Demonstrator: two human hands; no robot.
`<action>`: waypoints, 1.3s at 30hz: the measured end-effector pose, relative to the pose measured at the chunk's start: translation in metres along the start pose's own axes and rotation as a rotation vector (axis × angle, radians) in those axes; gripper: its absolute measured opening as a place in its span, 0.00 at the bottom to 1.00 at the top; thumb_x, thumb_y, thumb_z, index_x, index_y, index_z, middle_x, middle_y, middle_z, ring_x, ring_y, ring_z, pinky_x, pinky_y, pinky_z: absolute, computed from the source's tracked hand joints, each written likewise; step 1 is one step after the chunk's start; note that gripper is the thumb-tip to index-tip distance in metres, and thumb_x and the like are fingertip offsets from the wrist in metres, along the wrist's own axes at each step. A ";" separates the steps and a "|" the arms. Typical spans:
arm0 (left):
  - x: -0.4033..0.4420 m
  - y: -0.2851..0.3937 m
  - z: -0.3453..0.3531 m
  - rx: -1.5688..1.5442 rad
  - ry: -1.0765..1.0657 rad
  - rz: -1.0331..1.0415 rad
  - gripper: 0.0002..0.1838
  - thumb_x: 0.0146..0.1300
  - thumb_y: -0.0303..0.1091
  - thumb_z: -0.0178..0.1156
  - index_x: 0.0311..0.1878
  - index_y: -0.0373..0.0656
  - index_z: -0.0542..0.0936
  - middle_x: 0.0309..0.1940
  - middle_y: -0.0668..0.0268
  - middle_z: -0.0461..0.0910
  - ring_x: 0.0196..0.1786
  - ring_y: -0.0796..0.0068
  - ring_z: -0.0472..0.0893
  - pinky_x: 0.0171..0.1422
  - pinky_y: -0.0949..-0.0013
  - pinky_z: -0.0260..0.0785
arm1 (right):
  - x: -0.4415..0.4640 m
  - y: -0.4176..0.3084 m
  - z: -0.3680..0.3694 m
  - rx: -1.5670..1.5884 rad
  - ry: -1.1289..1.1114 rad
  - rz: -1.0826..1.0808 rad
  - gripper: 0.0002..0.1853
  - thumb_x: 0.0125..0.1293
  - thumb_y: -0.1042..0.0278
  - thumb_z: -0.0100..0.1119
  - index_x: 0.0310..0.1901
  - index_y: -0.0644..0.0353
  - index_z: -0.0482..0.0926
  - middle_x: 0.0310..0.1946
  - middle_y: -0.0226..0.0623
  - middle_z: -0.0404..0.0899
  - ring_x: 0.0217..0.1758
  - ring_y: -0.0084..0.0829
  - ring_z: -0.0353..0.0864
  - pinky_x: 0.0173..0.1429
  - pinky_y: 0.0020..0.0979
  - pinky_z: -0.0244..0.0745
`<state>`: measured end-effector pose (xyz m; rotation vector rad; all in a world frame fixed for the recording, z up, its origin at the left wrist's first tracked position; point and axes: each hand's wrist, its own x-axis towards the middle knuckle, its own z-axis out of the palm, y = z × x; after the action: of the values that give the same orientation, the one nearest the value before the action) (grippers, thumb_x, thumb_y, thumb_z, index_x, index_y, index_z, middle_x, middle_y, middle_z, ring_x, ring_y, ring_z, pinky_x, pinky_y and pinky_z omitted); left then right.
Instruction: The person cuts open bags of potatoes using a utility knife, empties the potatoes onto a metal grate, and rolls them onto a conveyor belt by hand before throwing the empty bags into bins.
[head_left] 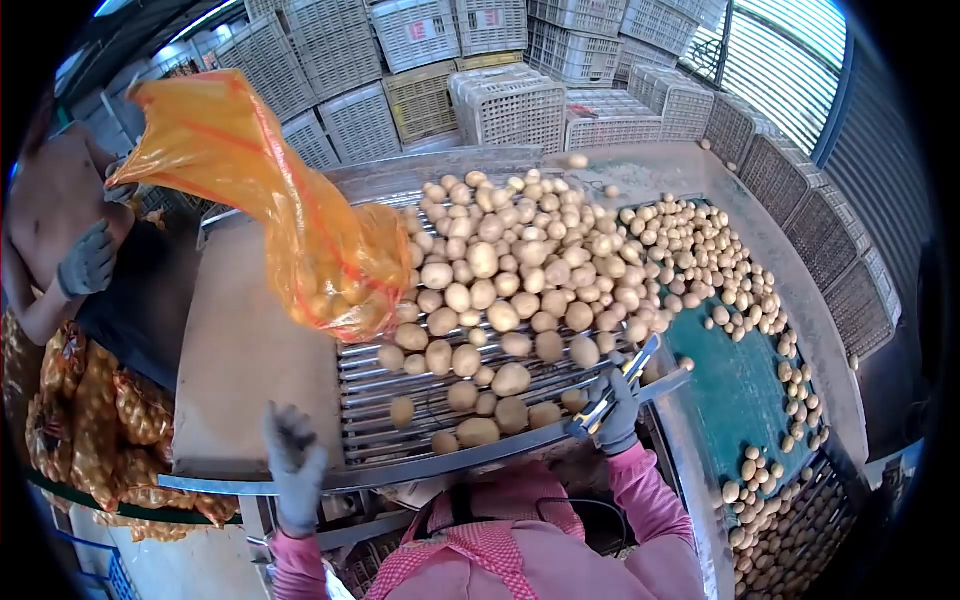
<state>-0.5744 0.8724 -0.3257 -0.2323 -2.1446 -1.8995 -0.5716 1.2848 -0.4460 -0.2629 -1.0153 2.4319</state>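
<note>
My right hand (pixel 612 412), in a grey glove, is closed around a blue, yellow and silver utility knife (pixel 642 357) at the front edge of the roller table (pixel 365 430). Beside the table's front left rim, my gloved left hand (pixel 293 465) has its fingers apart and holds nothing. Many potatoes (pixel 505 270) lie heaped on the metal rollers. An orange mesh bag (pixel 300 215) with potatoes in its lower part rests at the heap's left side. Its upper end stretches up towards a co-worker's hand at the left.
A co-worker with a gloved hand (pixel 88 262) stands at the left, near filled potato sacks (pixel 95 420). Stacked plastic crates (pixel 510 105) line the back and right. A green belt (pixel 715 385) carries potatoes on the right, above a dark slatted grate (pixel 830 505).
</note>
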 end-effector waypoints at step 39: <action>-0.015 -0.018 0.120 0.221 -0.083 0.210 0.18 0.54 0.24 0.62 0.49 0.37 0.75 0.40 0.59 0.76 0.44 0.65 0.77 0.52 0.67 0.68 | 0.025 0.067 0.190 -0.847 -1.394 -0.238 0.40 0.51 0.68 0.64 0.67 0.60 0.56 0.61 0.54 0.65 0.55 0.47 0.76 0.55 0.38 0.72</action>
<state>-0.5760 0.9897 -0.3600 -0.4781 -2.2613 -1.5501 -0.6841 1.1400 -0.3592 1.3723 -2.3668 1.5726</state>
